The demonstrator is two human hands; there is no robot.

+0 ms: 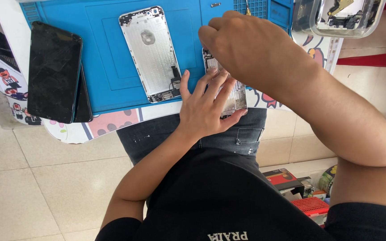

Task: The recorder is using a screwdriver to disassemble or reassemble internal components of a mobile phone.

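Bare blue mat (pixel 103 53) lay open between the dark phones (pixel 54 71) and the silver shell (pixel 150 53). Both hands crowded the mat's right edge; a clear tub (pixel 336 20) blocked the far corner.

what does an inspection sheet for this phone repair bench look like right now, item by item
surface: blue work mat on a small table with cartoon print.
job's things: silver phone housing at the mat's near edge, mostly hidden by the hands; left hand lies flat on it, right hand works above it with a thin tool, tip hidden.
clutter: second open silver housing mid-mat; dark phone screens stacked at left; clear tub of parts top right.
grippers: left open, flat; right closed on the tool.
cables: nothing seen.
surroundings: tiled floor; red basket and boxes low right.
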